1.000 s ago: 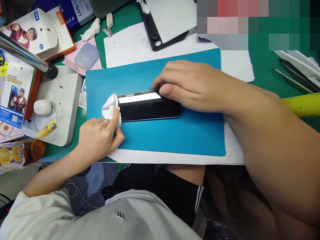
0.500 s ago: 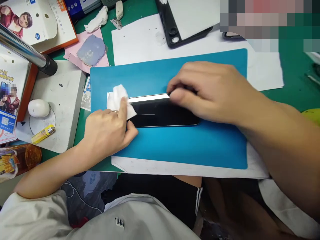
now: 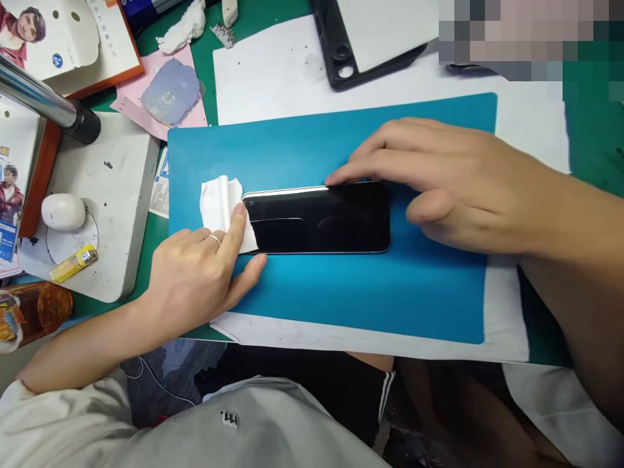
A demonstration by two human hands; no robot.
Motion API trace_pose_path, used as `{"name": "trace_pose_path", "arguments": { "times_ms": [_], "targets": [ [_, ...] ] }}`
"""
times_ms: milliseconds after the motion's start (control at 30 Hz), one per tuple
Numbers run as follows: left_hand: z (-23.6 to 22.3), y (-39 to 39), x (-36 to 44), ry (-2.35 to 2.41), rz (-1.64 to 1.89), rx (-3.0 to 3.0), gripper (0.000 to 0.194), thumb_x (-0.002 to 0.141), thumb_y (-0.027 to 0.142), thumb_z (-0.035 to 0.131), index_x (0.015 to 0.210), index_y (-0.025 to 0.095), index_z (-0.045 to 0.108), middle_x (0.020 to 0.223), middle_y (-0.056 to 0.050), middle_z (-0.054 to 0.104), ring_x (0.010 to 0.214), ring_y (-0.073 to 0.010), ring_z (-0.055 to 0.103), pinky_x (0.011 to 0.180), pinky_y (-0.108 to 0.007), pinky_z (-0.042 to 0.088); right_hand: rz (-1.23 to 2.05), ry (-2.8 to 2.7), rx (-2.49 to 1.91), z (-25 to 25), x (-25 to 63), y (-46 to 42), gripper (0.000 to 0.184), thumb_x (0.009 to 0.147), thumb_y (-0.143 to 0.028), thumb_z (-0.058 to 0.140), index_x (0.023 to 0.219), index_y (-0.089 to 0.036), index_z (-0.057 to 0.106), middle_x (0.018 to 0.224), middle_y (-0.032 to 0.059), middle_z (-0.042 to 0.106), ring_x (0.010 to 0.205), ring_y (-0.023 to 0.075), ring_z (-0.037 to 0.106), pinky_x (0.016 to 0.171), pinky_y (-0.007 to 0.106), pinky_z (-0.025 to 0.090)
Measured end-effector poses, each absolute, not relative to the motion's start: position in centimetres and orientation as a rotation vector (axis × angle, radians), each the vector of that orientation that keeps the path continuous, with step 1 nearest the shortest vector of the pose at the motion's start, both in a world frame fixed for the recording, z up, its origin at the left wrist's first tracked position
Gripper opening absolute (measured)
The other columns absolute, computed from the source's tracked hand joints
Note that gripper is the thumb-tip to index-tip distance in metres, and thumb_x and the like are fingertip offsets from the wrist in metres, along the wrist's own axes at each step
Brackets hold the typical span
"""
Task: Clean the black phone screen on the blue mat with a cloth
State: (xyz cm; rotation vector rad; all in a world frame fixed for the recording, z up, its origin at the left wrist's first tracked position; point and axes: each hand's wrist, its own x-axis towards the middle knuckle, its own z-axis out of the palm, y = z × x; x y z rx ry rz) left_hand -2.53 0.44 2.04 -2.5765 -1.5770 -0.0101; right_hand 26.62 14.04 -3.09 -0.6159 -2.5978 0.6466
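Note:
A black phone lies screen up, lengthwise, on a blue mat. My left hand presses a crumpled white wipe against the phone's left end, forefinger on top of the wipe and thumb by the phone's near corner. A ring shows on one finger. My right hand reaches in from the right. Its stretched fingers rest along the phone's far edge. Its thumb hangs just off the right end, apart from the screen.
White paper sheets lie under and behind the mat. A black case is at the back. At left, a white base holds a metal pole, a white puck and a yellow lighter. Product boxes stand beyond it.
My left hand slid the wipe onto the phone's left end. My right hand drew back to the right, uncovering most of the screen, and its thumb came off the glass.

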Motion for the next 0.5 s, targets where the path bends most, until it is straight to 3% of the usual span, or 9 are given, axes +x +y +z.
{"name": "trace_pose_path", "arguments": {
  "times_ms": [333,500],
  "targets": [
    [2.06,0.08,-2.18,-1.524,-0.023,-2.713,0.046,0.108,0.047,0.06,0.14,0.017,0.073,0.059,0.0,0.067,0.053,-0.0178,0.064,0.052,-0.032,0.036,0.764,-2.463,-0.577,-3.6,26.95,14.41,0.081,0.109,-0.077,0.018,0.123,-0.025,0.079,0.109,0.0114,0.074,0.1,0.0294,0.07,0.087,0.05,0.055],
    [2.31,0.65,-2.53,-1.651,0.027,-2.622,0.036,0.107,0.038,0.058,0.134,0.021,0.076,0.055,0.001,0.066,0.052,-0.0167,0.063,0.052,-0.03,0.036,0.788,-2.463,-0.595,-3.57,26.84,14.26,0.081,0.109,-0.077,0.017,0.123,-0.025,0.079,0.109,0.0114,0.073,0.101,0.0293,0.069,0.087,0.049,0.054]
  ]
}}
